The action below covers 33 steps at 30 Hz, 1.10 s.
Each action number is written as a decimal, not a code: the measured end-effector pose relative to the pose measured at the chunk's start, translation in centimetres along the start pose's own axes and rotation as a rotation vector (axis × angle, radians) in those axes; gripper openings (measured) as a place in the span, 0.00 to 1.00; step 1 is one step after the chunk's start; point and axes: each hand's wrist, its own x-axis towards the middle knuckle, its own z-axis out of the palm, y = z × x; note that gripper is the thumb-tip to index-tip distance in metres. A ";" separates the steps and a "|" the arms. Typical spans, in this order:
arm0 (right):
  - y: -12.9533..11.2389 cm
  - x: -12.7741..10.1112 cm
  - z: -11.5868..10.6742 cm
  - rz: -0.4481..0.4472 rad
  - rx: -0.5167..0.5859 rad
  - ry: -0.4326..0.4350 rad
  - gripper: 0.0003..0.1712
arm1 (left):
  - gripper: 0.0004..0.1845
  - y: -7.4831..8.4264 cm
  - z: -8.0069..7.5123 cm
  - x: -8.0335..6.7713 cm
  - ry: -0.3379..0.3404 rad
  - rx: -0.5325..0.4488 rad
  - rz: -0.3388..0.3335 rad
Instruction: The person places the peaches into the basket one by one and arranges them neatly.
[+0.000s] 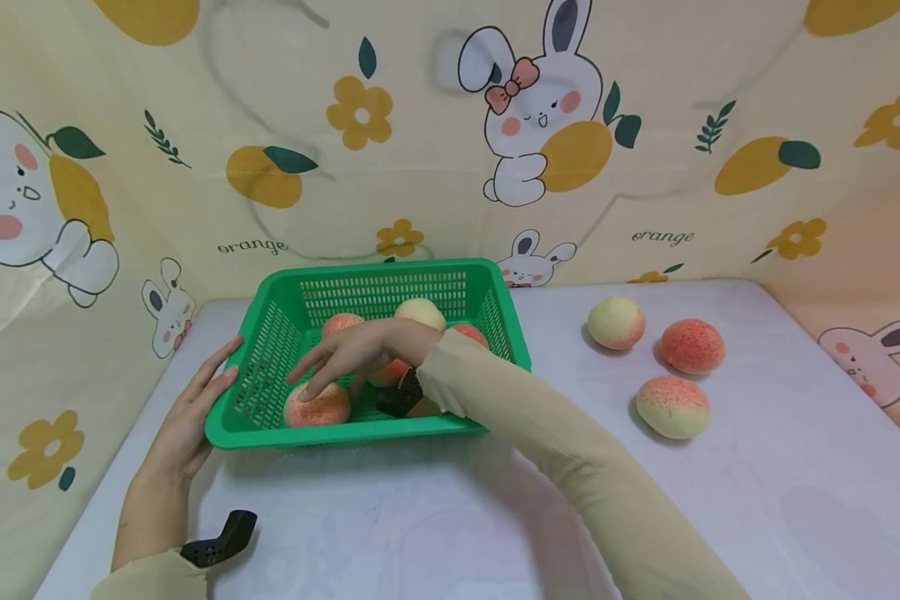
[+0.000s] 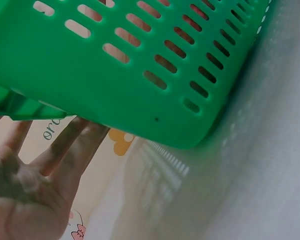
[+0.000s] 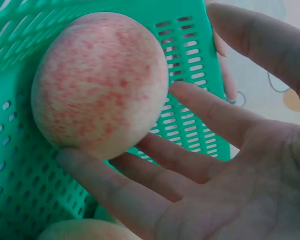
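Note:
A green plastic basket (image 1: pixel 390 430) with slotted walls stands on the table, with several peaches inside. My right hand (image 1: pixel 356 346) reaches over its front wall, fingers spread at a red-speckled peach (image 1: pixel 317 408) in the front left corner. In the right wrist view, fingertips meet the side of that peach (image 3: pixel 100 85), while the thumb (image 3: pixel 260 42) stands away from it. My left hand (image 1: pixel 183 425) lies against the basket's left side, its fingers extended along the rim; the left wrist view shows its palm (image 2: pixel 30 200) beside the green wall (image 2: pixel 90 85).
Three more peaches lie on the table to the right: a pale yellow one (image 1: pixel 617 322), a red one (image 1: pixel 692 346) and a two-toned one (image 1: pixel 673 407). A cloth (image 1: pixel 420 167) printed with rabbits and oranges hangs behind the table.

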 end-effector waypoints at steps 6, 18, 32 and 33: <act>0.3 -1.5 -0.3 -0.048 0.020 0.017 0.29 | 0.27 0.0 0.2 0.1 -0.011 -0.013 0.009; 1.1 -5.8 -1.2 -0.183 -0.010 0.068 0.28 | 0.26 -0.1 0.0 -0.1 -0.021 -0.033 0.022; 3.3 -10.5 -1.0 -0.361 0.017 0.144 0.29 | 0.25 -0.2 -0.1 -0.1 -0.024 -0.053 0.007; 3.4 -10.7 -1.0 -0.369 0.025 0.151 0.29 | 0.26 -0.2 -0.1 -0.1 -0.024 -0.049 0.008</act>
